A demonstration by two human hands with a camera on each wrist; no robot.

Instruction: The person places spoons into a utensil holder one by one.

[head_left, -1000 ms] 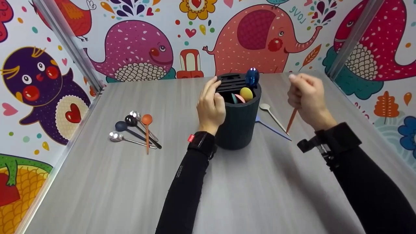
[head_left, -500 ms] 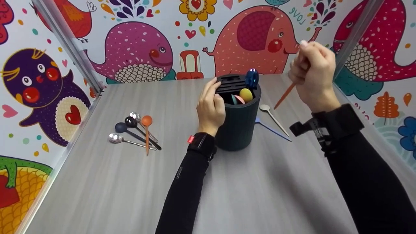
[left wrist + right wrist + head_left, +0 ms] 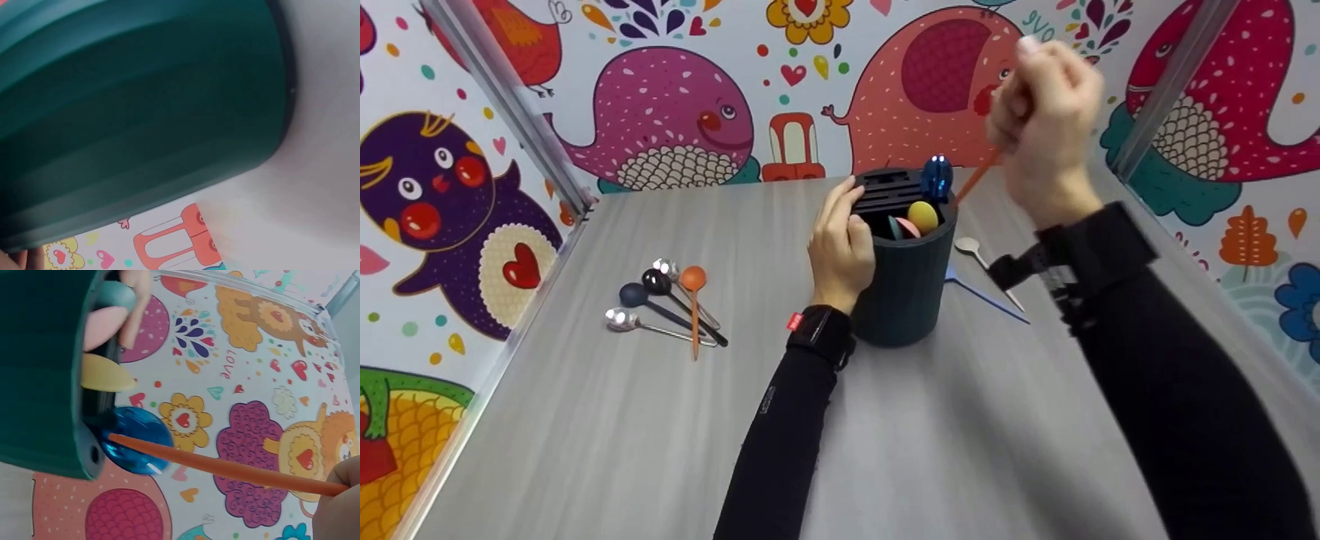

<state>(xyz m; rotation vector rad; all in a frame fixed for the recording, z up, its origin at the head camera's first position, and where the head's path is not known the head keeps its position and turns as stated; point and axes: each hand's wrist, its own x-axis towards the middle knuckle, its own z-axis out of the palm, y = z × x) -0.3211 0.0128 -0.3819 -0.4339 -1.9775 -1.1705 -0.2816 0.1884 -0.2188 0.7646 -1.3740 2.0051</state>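
My left hand [image 3: 841, 255] holds the dark green utensil holder [image 3: 896, 300] at its left side, fingers by the slotted top. My right hand [image 3: 1046, 127], raised above and right of the holder, grips an orange spoon [image 3: 225, 467]; its head is hidden in the fist. The tapered handle points down-left, its tip before the shiny blue spoon [image 3: 138, 439] in the right wrist view; whether they touch I cannot tell. Yellow [image 3: 922, 217], pink [image 3: 909, 227] and teal rounded utensil heads also stick out of the holder. Its ribbed wall [image 3: 140, 101] fills much of the left wrist view.
Right of the holder lie a cream spoon [image 3: 969, 246] and a blue utensil [image 3: 990, 298], its head partly hidden. A loose pile at left has another orange spoon [image 3: 694, 278], a black spoon [image 3: 656, 281], a dark blue spoon [image 3: 633, 294] and silver spoons [image 3: 622, 319]. Printed panels enclose the table.
My right hand has risen and then swung left toward the holder, carrying the orange spoon. Its handle tip has come from over the table to beside the holder's rim. My left hand stays put.
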